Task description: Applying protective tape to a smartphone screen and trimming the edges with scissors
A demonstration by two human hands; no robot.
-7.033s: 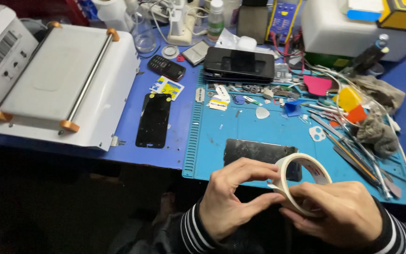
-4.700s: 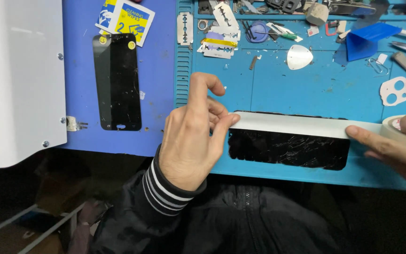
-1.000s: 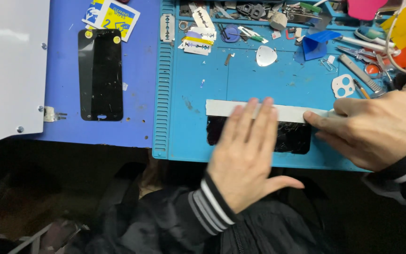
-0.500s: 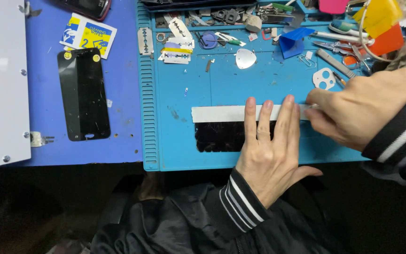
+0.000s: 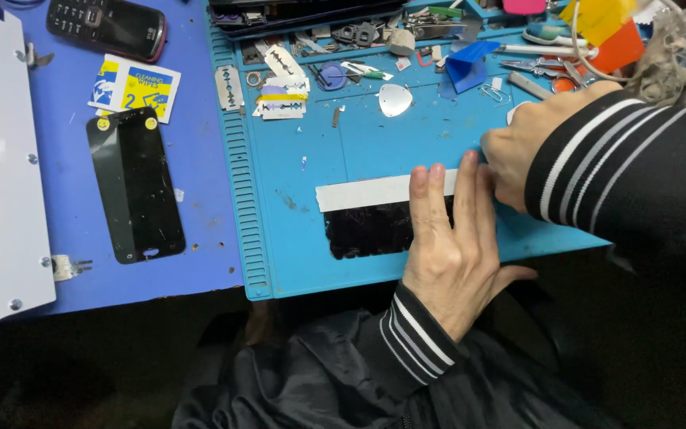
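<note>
Pressing my flat, open left hand point(image 5: 454, 246) on the half-taped cracked screen point(image 5: 375, 229), white tape strip point(image 5: 375, 191) laid; my right hand point(image 5: 522, 155) pinches its far end, lower glass still bare.

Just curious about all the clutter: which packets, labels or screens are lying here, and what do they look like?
Sachet: far left of bench, flat, yellow, white and blue.
Phone: top left, dark, keypad and dark screen.
Black screen panel: below sachet, upright oblong.
Taped panel: on mat, under left hand.
</note>
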